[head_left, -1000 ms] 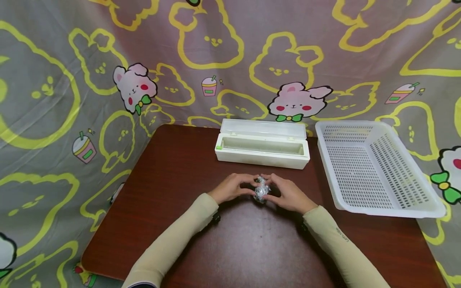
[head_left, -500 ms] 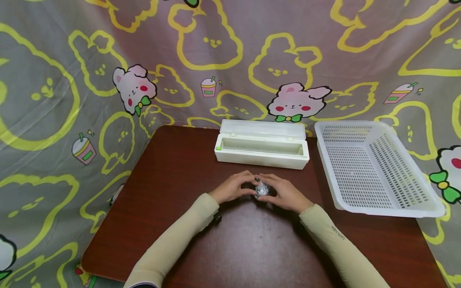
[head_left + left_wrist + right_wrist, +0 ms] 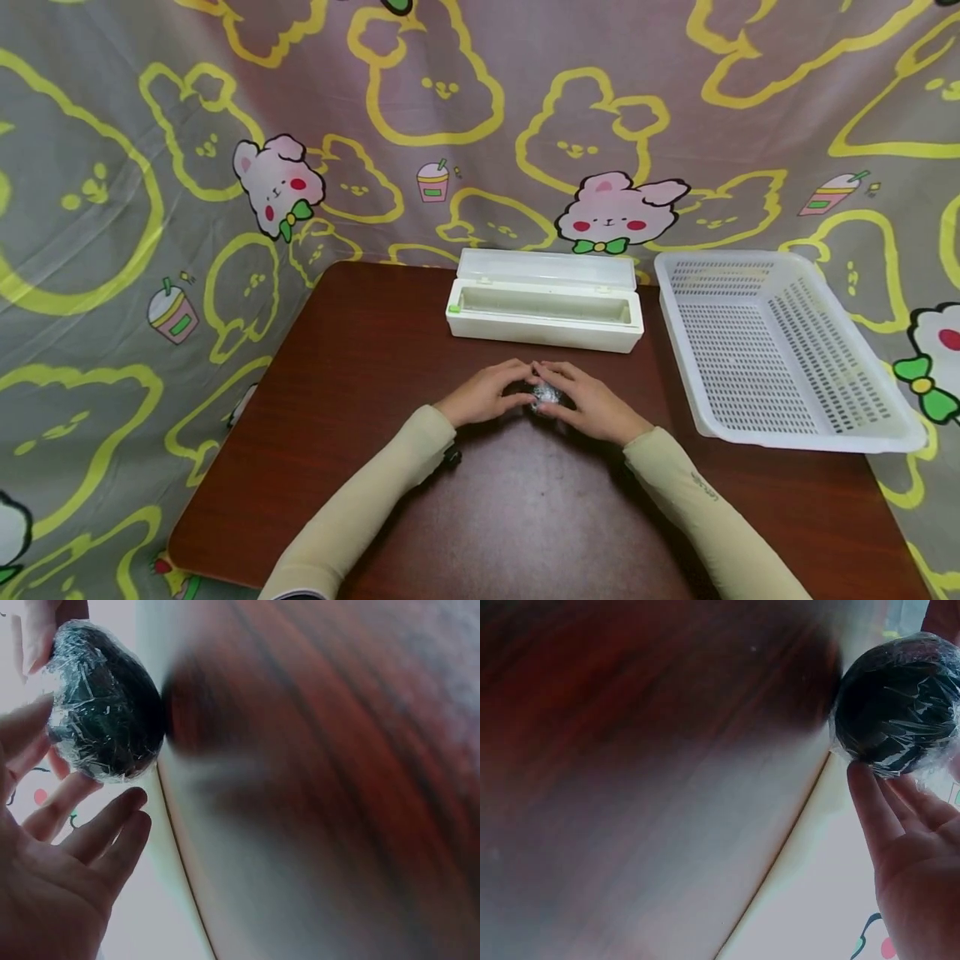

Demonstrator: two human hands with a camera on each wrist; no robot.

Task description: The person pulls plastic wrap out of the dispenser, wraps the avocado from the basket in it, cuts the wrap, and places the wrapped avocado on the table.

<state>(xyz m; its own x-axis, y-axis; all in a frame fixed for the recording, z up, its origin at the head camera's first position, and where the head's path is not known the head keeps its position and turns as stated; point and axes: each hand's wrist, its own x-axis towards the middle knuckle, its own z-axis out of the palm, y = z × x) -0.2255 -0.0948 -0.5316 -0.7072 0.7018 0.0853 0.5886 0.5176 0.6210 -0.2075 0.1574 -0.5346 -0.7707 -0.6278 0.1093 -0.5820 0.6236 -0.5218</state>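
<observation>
A dark, rounded thing wrapped in clear plastic film [image 3: 546, 394] is on the table, between both hands. The left wrist view shows the wrapped thing [image 3: 105, 705] as egg-shaped, with creased, shiny film. My left hand [image 3: 483, 392] grips its left side with thumb and forefinger, while other fingers [image 3: 116, 832] stretch out below it. From the right, my right hand [image 3: 597, 406] curves round it, fingertips meeting the left hand's over its far side. In the right wrist view, a fingertip of the right hand [image 3: 915, 855] touches the film's underside.
Behind the hands stands a long white film-dispenser box [image 3: 546, 327], its clear lid [image 3: 547, 269] raised and a green slider at its left end. A white perforated plastic basket [image 3: 817, 442] sits at the right of the brown table [image 3: 360, 350]. A patterned cloth [image 3: 480, 108] hangs behind.
The right hand has shifted slightly left, and the fingers of both hands have closed further over the wrapped thing, so less of it shows. The film looks less bunched up.
</observation>
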